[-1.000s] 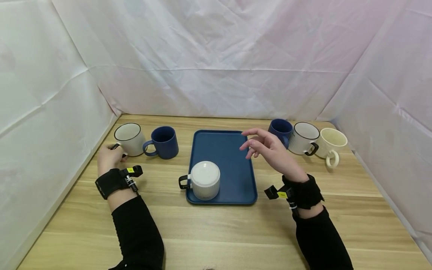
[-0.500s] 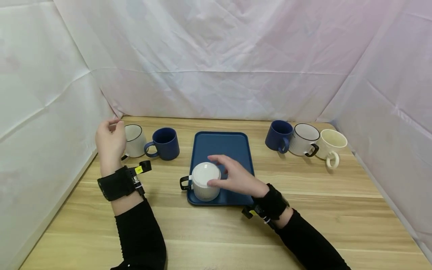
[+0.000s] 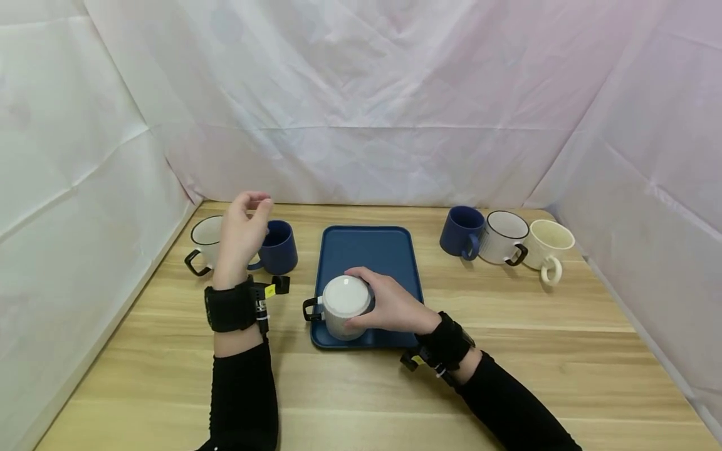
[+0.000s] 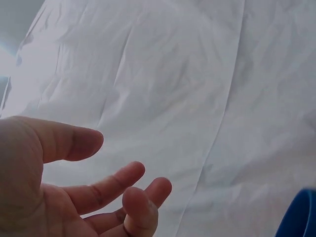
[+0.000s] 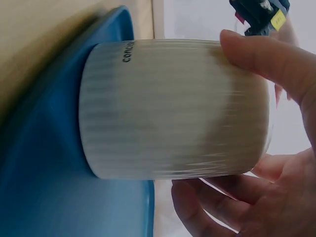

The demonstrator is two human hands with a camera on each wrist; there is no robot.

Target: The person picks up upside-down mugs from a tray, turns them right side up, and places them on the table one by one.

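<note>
White sheeting walls in a wooden surface [image 3: 361, 388], and on it, square before me, lies a blue tray [image 3: 366, 250]. At the tray's near left corner a ribbed white mug [image 3: 343, 307] stands upside down, base up, handle out past the tray's left rim. My right hand [image 3: 389, 307] comes at it from the right: thumb on the far side, fingers [image 5: 207, 207] wrapped round the near side, so they are clamped on its wall with the palm against it. The wrist view shows the rim flat on the tray, which I judge is why the grip sits on the wall.

My left hand [image 3: 242, 235] hangs in the air above a blue mug [image 3: 280, 248] and a white mug [image 3: 205, 241], fingers loosely apart, holding nothing. Three more mugs [image 3: 504, 241] sit well apart to the right.
</note>
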